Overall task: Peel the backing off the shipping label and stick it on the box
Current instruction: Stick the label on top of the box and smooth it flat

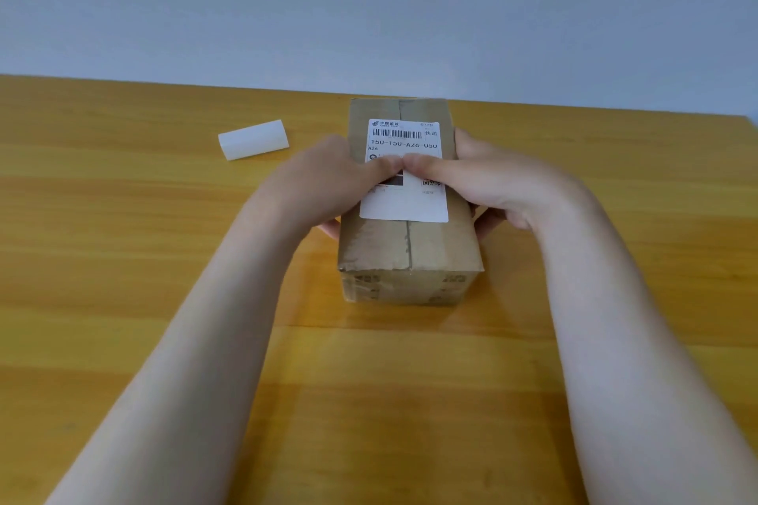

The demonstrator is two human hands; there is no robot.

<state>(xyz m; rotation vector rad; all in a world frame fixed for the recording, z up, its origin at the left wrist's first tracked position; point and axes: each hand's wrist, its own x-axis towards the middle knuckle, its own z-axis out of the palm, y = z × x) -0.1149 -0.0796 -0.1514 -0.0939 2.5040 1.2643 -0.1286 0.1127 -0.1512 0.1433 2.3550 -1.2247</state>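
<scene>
A taped brown cardboard box (410, 250) stands in the middle of the wooden table. A white shipping label (404, 205) with a barcode lies flat on its top face. My left hand (324, 184) grips the box's left side, its thumb pressed on the middle of the label. From the other side my right hand (484, 180) holds the box, and its thumb presses the label too. The two thumb tips meet at the label's centre. A curled white backing sheet (253, 139) lies on the table, left of the box.
The yellow-brown wooden table (123, 258) runs to a pale blue-grey wall (369, 4) just behind the box. The table's far edge sits close to the box's back end.
</scene>
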